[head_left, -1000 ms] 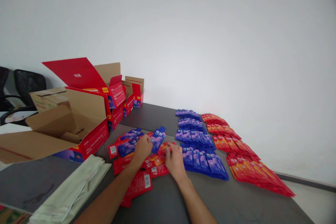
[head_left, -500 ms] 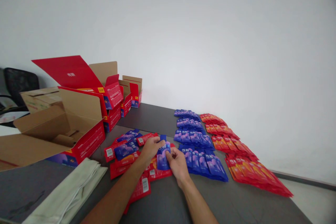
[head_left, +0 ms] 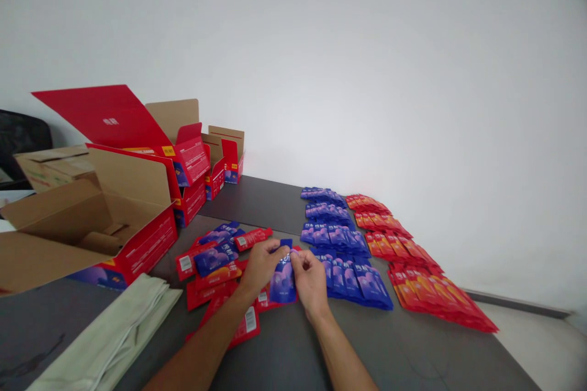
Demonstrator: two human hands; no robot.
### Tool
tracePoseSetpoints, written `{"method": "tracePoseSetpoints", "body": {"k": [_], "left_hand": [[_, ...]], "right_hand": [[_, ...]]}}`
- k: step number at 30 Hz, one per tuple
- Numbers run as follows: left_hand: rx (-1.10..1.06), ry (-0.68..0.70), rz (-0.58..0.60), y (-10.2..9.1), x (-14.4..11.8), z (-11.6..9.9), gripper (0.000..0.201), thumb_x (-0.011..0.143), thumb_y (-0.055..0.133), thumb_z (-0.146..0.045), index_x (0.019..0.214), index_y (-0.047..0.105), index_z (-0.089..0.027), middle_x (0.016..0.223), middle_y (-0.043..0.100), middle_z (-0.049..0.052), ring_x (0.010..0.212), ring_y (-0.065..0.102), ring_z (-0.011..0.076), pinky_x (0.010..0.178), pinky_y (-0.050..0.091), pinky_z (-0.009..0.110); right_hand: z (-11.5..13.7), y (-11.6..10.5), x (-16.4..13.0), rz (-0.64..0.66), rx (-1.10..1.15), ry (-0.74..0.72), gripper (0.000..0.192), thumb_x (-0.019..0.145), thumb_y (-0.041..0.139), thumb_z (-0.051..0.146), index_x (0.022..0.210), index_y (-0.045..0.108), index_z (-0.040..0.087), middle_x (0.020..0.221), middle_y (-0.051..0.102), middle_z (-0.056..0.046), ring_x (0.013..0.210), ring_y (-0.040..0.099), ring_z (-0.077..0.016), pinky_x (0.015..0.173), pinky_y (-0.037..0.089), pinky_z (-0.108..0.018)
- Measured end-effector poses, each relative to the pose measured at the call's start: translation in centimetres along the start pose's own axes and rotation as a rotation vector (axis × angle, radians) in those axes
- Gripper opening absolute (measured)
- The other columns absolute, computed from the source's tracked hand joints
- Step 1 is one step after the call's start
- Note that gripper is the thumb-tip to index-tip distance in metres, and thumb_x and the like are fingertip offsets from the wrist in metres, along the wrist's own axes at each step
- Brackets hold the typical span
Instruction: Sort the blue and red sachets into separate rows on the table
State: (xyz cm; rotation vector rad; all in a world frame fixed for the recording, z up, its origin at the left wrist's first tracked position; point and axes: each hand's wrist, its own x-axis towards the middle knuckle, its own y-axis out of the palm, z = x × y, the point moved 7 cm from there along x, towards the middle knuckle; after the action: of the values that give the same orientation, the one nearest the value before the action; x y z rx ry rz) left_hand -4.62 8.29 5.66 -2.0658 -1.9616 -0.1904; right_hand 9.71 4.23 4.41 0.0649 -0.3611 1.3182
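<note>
Between my two hands a blue-purple pouch [head_left: 282, 283] hangs upright, its printed front facing me. My left hand [head_left: 262, 266] is closed on its upper left edge. Fingers of my right hand [head_left: 310, 281] pinch the upper right side. Below and left of the pouch lies a loose heap of red pouches [head_left: 215, 287] and blue ones, some with barcodes showing. To the right of my right hand, blue pouches [head_left: 353, 278] lie overlapped in several rows. Beside them run similar rows of red-orange pouches [head_left: 431, 293].
An open red carton [head_left: 149, 244] with brown flaps stands at left, with more open red cartons [head_left: 192, 165] behind it. A folded pale green cloth [head_left: 110, 336] lies at the front left of the dark table [head_left: 293, 354]. A white wall rises behind.
The view has shifted slightly. My right fingers have slid from the front of the blue pouch up to its upper right edge, while my left hand keeps hold of the top.
</note>
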Motion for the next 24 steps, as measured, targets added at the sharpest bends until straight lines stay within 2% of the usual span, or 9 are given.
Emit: {"method": "tracePoseSetpoints", "body": {"k": [2,4,6,8,14,18,21,24], "left_hand": [[-0.102,-0.041,0.073,0.5,-0.2,0.1,0.020,0.076,0.063,-0.035,0.071,0.059,-0.017,0.063,0.055,-0.003,0.062,0.052,0.0118,0.057,0.039,0.021],[-0.205,-0.109,0.218,1.7,-0.7,0.7,0.020,0.070,0.068,-0.028,0.086,0.063,-0.015,0.072,0.063,-0.001,0.069,0.060,0.0149,0.063,0.045,0.024],[-0.264,-0.172,0.373,2.9,-1.4,1.4,0.024,0.065,0.070,-0.021,0.088,0.064,-0.014,0.074,0.066,0.001,0.070,0.062,0.0167,0.065,0.047,0.026],[-0.300,-0.198,0.431,3.4,-1.8,1.9,0.021,0.064,0.069,-0.019,0.084,0.065,-0.013,0.075,0.068,0.002,0.069,0.063,0.0173,0.065,0.048,0.027],[-0.341,-0.188,0.219,2.3,-1.3,2.1,0.026,0.066,0.071,-0.023,0.088,0.061,-0.014,0.080,0.070,0.005,0.069,0.066,0.0177,0.066,0.051,0.028],[-0.268,-0.190,0.095,2.3,-1.4,1.6,0.038,0.067,0.072,-0.024,0.102,0.057,-0.016,0.080,0.071,0.005,0.067,0.067,0.0180,0.064,0.053,0.029],[-0.224,-0.147,0.105,3.9,-1.8,0.6,0.036,0.071,0.067,-0.023,0.105,0.057,-0.016,0.084,0.071,0.006,0.074,0.068,0.0193,0.069,0.054,0.030],[-0.213,-0.105,0.201,6.6,-2.5,-0.7,0.036,0.071,0.063,-0.018,0.106,0.060,-0.017,0.096,0.071,0.007,0.086,0.068,0.0200,0.080,0.053,0.032]], "right_hand": [[0.2,-0.5,0.0,-0.037,0.013,-0.001,0.035,0.087,0.057,0.050,0.077,0.062,0.017,0.066,0.057,0.002,0.061,0.048,-0.0122,0.058,0.037,-0.023],[0.3,-1.2,0.1,-0.083,0.020,0.003,0.035,0.087,0.056,0.050,0.078,0.062,0.017,0.066,0.057,0.002,0.063,0.049,-0.0125,0.060,0.038,-0.023],[0.4,-1.8,0.1,-0.117,0.030,0.011,0.035,0.087,0.056,0.051,0.079,0.061,0.017,0.069,0.059,0.001,0.065,0.050,-0.0130,0.061,0.039,-0.023],[0.4,-2.1,0.0,-0.113,0.047,0.025,0.035,0.087,0.055,0.051,0.081,0.061,0.017,0.071,0.060,0.001,0.066,0.051,-0.0131,0.062,0.040,-0.023],[-0.3,-1.0,-0.6,0.084,0.064,0.056,0.030,0.083,0.061,0.042,0.102,0.057,0.019,0.071,0.063,0.001,0.064,0.057,-0.0148,0.059,0.043,-0.024],[-0.7,-1.6,-0.6,0.061,0.012,0.002,0.034,0.078,0.062,0.032,0.108,0.056,0.020,0.077,0.068,-0.001,0.069,0.063,-0.0172,0.067,0.049,-0.028],[-1.1,-3.4,-0.6,0.003,-0.035,0.015,0.035,0.077,0.062,0.033,0.109,0.060,0.020,0.082,0.070,-0.003,0.074,0.065,-0.0192,0.071,0.052,-0.030],[-1.3,-5.9,-0.8,-0.062,-0.133,0.042,0.035,0.075,0.063,0.036,0.106,0.065,0.020,0.086,0.071,-0.005,0.074,0.065,-0.0202,0.069,0.053,-0.031]]}}
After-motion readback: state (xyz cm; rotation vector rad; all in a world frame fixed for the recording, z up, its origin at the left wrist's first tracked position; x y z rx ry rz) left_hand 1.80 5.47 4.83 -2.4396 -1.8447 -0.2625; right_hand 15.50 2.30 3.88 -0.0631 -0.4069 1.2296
